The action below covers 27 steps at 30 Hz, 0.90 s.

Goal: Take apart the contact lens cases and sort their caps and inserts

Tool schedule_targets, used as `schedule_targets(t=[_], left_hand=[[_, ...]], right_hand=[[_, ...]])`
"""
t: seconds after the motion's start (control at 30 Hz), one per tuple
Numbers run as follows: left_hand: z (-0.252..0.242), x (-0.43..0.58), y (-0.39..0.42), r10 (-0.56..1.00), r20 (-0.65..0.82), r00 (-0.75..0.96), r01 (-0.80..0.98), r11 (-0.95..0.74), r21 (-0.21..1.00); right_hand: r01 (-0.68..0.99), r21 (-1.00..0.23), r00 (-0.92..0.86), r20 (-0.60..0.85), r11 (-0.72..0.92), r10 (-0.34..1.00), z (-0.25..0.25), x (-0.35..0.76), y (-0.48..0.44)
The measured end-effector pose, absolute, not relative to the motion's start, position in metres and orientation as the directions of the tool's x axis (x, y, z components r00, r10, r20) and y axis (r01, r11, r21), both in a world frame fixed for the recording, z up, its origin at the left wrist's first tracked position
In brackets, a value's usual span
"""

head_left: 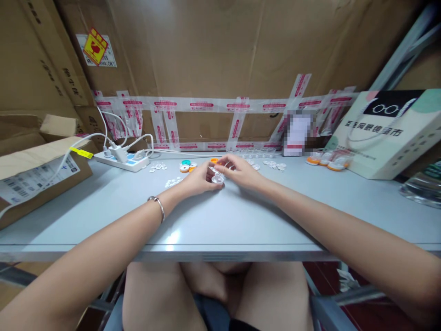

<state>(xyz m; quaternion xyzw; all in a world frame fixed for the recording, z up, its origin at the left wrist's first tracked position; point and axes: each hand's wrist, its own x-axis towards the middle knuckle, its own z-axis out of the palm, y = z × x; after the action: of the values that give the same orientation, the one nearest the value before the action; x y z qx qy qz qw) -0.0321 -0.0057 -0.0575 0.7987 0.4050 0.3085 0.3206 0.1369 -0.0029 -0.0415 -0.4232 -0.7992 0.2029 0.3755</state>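
Above the middle of the tabletop, my left hand (pixel 199 178) has its thumb and fingers closed round a small transparent plastic cup (pixel 217 178). My right hand (pixel 239 171) meets it from the right, with fingertips pinched together just over the cup; whatever they hold is too small to make out. Small white discs (pixel 173 182) lie scattered to the left of my left hand. Behind the hands sit orange and white round rings (pixel 186 168) and a green ring (pixel 186 162). More white pieces (pixel 274 165) lie beyond my right hand.
A white power strip (pixel 131 161) with cables and an open cardboard box (pixel 44 170) occupy the left. At the back stand a transparent tray (pixel 253 153) and a phone (pixel 298 133). Orange-based containers (pixel 329 159), a paper bag (pixel 382 128) and a transparent bottle (pixel 425 184) are on the right.
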Motion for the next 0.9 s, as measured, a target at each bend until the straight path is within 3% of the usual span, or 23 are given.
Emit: schedule_targets(t=[0.17, 0.47, 0.73, 0.9], left_hand=[[-0.054, -0.034, -0.008, 0.806, 0.234, 0.543, 0.374, -0.482, 0.793], [-0.052, -0.033, -0.009, 0.782, 0.231, 0.578, 0.362, -0.500, 0.787], [-0.052, -0.032, -0.006, 0.825, 0.217, 0.523, 0.443, -0.480, 0.758], [-0.054, -0.032, -0.004, 0.837, 0.226, 0.498, 0.485, -0.485, 0.728]], right_hand=[[0.513, -0.738, -0.403, 0.246, 0.440, 0.882, -0.056, 0.139, -0.007], [0.459, -0.766, -0.412, 0.264, 0.449, 0.872, -0.051, 0.135, -0.008], [0.543, -0.505, -0.441, 0.508, 0.671, 0.740, -0.057, 0.132, -0.009], [0.576, -0.419, -0.428, 0.576, 0.702, 0.696, -0.063, 0.128, -0.009]])
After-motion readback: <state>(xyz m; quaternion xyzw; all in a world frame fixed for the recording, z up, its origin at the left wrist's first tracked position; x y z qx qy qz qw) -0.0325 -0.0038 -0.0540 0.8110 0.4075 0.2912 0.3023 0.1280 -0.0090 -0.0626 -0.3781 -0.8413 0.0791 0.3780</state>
